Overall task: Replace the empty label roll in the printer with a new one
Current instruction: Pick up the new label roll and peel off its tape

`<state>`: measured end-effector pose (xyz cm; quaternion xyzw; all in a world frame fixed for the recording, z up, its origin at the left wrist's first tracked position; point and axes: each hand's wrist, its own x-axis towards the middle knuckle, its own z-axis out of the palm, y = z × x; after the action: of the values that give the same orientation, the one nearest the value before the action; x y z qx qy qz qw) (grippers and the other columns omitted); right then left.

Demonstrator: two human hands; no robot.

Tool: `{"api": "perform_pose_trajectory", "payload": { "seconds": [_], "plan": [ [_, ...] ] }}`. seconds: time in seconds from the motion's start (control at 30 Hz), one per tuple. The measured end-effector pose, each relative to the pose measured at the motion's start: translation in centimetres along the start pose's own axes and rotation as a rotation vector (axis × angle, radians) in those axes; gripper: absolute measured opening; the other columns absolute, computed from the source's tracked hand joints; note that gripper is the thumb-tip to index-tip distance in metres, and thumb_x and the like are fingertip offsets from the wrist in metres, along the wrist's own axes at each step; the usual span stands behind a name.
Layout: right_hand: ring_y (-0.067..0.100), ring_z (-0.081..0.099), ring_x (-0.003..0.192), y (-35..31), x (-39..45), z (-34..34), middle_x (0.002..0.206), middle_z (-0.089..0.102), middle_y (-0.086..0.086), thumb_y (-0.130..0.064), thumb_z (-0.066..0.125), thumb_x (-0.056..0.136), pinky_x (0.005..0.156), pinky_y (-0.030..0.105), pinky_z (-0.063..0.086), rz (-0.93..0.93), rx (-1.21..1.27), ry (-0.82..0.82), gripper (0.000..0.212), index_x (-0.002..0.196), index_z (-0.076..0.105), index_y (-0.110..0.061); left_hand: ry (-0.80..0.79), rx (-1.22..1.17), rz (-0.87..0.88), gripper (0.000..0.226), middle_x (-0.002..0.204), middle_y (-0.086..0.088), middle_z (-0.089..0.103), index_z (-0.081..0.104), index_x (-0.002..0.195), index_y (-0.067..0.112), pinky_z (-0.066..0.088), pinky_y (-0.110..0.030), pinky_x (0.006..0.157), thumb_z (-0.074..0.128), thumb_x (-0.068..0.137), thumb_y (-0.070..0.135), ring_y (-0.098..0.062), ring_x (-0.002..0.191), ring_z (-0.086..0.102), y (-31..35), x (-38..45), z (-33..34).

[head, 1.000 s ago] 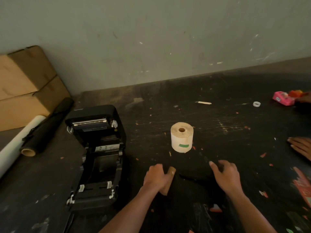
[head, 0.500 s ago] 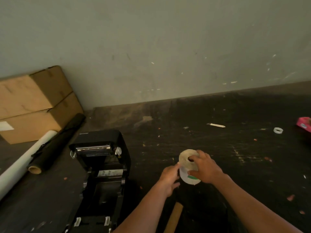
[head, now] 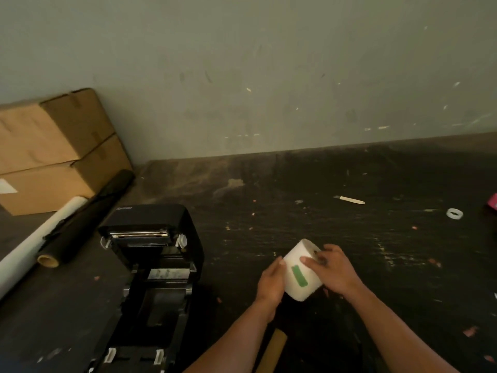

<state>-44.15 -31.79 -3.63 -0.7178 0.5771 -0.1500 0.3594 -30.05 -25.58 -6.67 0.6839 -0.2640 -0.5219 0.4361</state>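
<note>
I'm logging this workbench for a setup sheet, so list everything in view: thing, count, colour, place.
Label printer: 1, black, lid open, left of centre on the table.
New label roll: 1, white with a green tape strip, held in both hands.
Cardboard core: 1, brown, on the table near the bottom edge.
Cardboard boxes: 2, brown, stacked at far left.
Long rolls: 2, one black, one white, beside the boxes.
Small stick: 1, pale, far table.
Tape ring: 1, white, far right.
Pink object: 1, right edge, cut off.
Table: 1, black, scuffed.
Left hand: on the roll's left side.
Right hand: on the roll's right end.
</note>
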Motion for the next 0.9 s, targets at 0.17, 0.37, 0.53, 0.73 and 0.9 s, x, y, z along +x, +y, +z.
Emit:
{"api": "perform_pose_trajectory", "payload": {
  "seconds": [0.17, 0.37, 0.53, 0.73, 0.9],
  "plan": [
    [0.021, 0.061, 0.094, -1.1, -1.2, -1.2, 0.104, 0.063, 0.006, -0.041, 0.065, 0.083, 0.091, 0.047, 0.051, 0.290, 0.639, -0.072, 0.045, 0.118, 0.058, -0.012, -0.006, -0.142, 0.122, 0.033, 0.115, -0.003, 0.068, 0.062, 0.119, 0.020, 0.055, -0.041, 0.094, 0.062, 0.091, 0.038, -0.016, 0.104, 0.067, 0.4, -0.9, -2.6],
    [0.029, 0.059, 0.093, -2.7, -3.0, -2.1, 0.103, 0.059, 0.012, -0.035, 0.066, 0.084, 0.090, 0.053, 0.051, 0.432, 0.980, -0.104, 0.040, 0.117, 0.052, -0.015, -0.017, 0.059, 0.349, 0.052, 0.123, 0.012, 0.055, 0.054, 0.126, 0.030, 0.049, -0.020, 0.086, 0.074, 0.080, 0.041, -0.006, 0.113, 0.055, 0.2, -3.4, -3.5],
    [0.036, 0.058, 0.102, -3.0, -4.5, -0.6, 0.112, 0.058, 0.017, -0.034, 0.068, 0.082, 0.084, 0.056, 0.054, 0.497, 1.140, -0.127, 0.041, 0.116, 0.054, -0.017, 0.080, 0.188, 0.502, 0.034, 0.118, 0.012, 0.047, 0.057, 0.105, 0.034, 0.047, -0.012, 0.076, 0.078, 0.078, 0.034, -0.002, 0.104, 0.053, 0.9, -4.3, -3.9],
    [0.040, 0.058, 0.105, -2.9, -5.5, 0.9, 0.117, 0.057, 0.020, -0.034, 0.069, 0.081, 0.079, 0.056, 0.055, 0.529, 1.277, -0.192, 0.044, 0.120, 0.055, -0.018, 0.032, 0.082, 0.459, 0.043, 0.141, 0.015, 0.025, 0.062, 0.120, 0.020, 0.044, -0.011, 0.078, 0.074, 0.081, 0.035, 0.002, 0.112, 0.043, 0.9, -4.3, -4.9],
    [0.043, 0.058, 0.107, -3.3, -6.2, 2.7, 0.121, 0.057, 0.022, -0.037, 0.067, 0.081, 0.079, 0.060, 0.054, 0.557, 1.450, -0.239, 0.051, 0.127, 0.050, -0.022, 0.070, -0.146, 0.459, 0.042, 0.130, 0.000, 0.057, 0.062, 0.113, 0.025, 0.056, -0.028, 0.081, 0.080, 0.075, 0.033, -0.015, 0.110, 0.061, 1.2, -4.7, -4.8]
  ]
}}
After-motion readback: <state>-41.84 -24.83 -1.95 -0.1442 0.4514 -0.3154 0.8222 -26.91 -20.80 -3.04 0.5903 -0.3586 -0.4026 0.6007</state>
